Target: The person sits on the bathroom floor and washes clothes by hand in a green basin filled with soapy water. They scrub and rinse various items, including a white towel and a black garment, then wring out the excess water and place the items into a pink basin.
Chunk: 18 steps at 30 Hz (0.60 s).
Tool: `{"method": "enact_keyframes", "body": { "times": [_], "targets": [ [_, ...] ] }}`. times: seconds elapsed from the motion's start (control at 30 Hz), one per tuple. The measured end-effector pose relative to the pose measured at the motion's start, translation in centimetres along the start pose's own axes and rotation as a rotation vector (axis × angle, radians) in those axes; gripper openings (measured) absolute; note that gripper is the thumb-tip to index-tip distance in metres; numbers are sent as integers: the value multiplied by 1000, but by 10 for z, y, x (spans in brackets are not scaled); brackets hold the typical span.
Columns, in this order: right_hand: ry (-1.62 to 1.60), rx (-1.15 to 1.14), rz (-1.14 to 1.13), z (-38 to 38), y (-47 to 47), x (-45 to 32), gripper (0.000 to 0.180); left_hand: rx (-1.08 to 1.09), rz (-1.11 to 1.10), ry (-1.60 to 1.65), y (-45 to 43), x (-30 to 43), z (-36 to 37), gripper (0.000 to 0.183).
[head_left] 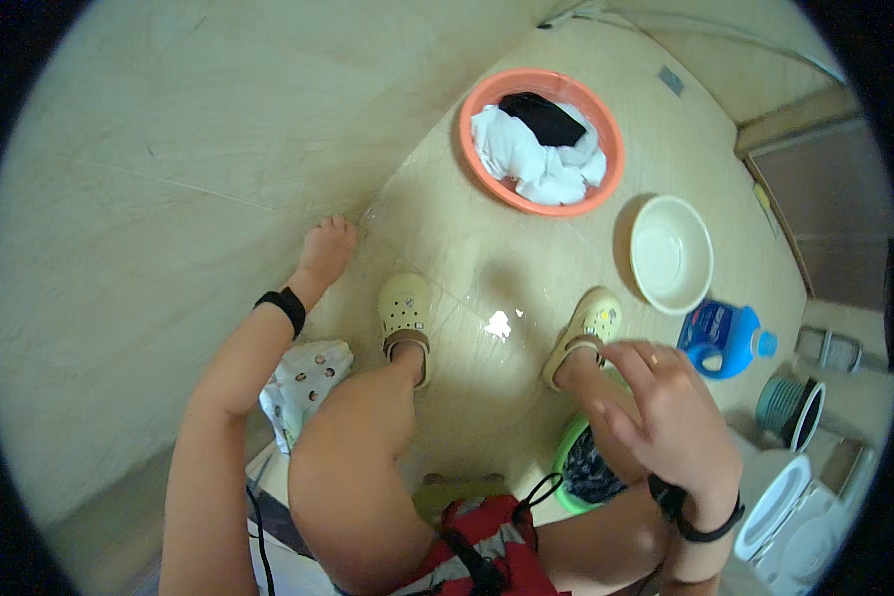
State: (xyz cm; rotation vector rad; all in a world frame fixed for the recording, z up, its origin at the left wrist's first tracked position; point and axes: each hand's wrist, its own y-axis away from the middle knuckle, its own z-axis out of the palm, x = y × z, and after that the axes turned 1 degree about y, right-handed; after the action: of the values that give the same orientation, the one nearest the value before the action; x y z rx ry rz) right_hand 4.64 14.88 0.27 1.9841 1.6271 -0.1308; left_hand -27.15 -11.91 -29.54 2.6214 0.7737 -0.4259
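Note:
My left hand (329, 249) hangs near the base of the tiled wall, its fingers mostly turned out of sight, so what is beneath them is hidden. Over my right shin is my right hand (674, 417), with thumb and forefinger apart and nothing seen between them. Ahead on the floor sits an orange plastic basin (468, 153) holding white cloth (518, 149) and a black cloth item (544, 119). To its lower right stands a cream plastic basin (670, 253). A blue jug-like bottle with a handle (723, 339) is beyond my right hand.
A green-rimmed bin (566, 454) with a black liner is beside my right leg. Patterned white fabric (309, 380) lies by my left knee. At the right are a teal ribbed container (782, 410) and a white lidded container (778, 499). Bright patches shine on the floor (454, 387).

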Motion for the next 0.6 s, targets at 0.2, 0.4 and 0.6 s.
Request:
{"method": "enact_keyframes", "body": {
  "times": [0.2, 0.4, 0.6],
  "targets": [
    [3, 186, -129, -5, 4, -7, 24, -31, 72, 47, 2, -26, -137, 29],
    [35, 320, -326, -6, -62, -43, 26, 8, 111, -3, 23, -9, -235, 27],
    [75, 152, -294, 4, -110, -52, 22, 140, 134, 64, 75, 3, -325, 28]
  ]
}}
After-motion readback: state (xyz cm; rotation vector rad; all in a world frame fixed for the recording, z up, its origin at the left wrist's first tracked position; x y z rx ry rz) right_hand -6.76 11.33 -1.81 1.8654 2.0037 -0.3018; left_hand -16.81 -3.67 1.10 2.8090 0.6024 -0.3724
